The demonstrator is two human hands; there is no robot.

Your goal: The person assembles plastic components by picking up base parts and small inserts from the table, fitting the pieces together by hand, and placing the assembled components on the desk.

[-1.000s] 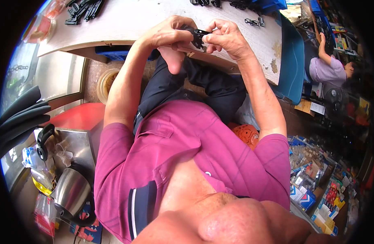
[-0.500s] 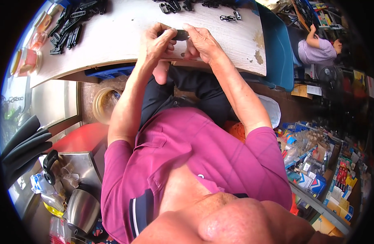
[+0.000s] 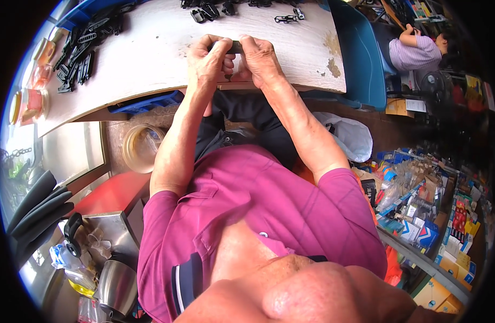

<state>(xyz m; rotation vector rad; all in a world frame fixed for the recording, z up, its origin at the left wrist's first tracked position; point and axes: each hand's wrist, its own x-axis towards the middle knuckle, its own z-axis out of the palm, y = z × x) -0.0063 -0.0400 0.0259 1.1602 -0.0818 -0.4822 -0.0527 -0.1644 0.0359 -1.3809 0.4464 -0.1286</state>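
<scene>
A small dark, flat piece [image 3: 235,47] is pinched between my two hands, just over the near edge of the worn white table [image 3: 150,59]. Thumb and fingers of my left hand [image 3: 208,60] close on its left end. At its right end, my right hand [image 3: 260,60] grips it with the thumb on top. The fingers cover much of the piece, so its exact kind cannot be made out. Long black plastic parts [image 3: 86,46] lie heaped on the table's left side. Shorter black parts [image 3: 207,11] sit beyond my hands, with small open black frames [image 3: 286,19] to their right.
A teal bin [image 3: 360,59] stands against the table's right end. Lidded jars [image 3: 32,102] line its left edge. On the floor are a round tub [image 3: 141,148] and a white bag [image 3: 352,137]. A steel kettle [image 3: 118,285] is lower left; a person in a striped shirt [image 3: 417,54] is far right.
Both hands remain on the dark piece. My right hand has turned inward, and its fingers are now curled closer beneath the piece. The whole view has shifted slightly.
</scene>
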